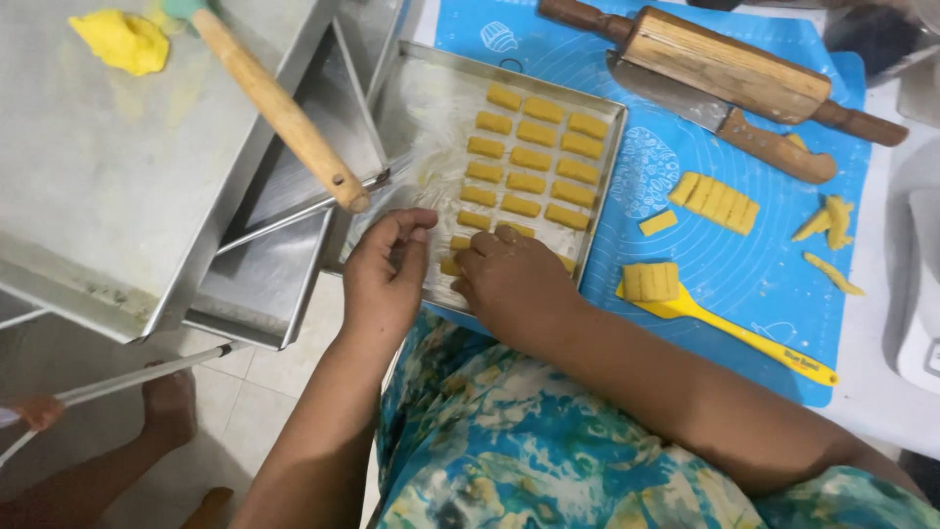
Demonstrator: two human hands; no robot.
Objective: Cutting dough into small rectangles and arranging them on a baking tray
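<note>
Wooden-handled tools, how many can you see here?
3: a rolling pin and a knife on the blue mat, plus one wooden handle over the empty trays. None appear hidden.

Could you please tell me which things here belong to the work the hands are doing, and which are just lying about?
In use: left hand, right hand, baking tray, yellow dough pieces, yellow spatula bearing cut pieces.

Lying about: rolling pin, knife, dough lump, wooden-handled tool, stacked empty trays.

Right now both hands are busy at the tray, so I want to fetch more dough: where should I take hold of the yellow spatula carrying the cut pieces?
Grip the yellow spatula by its long handle, coming from the lower right. The blade end carries a block of dough pieces, while the handle lies bare on the blue mat.
</note>
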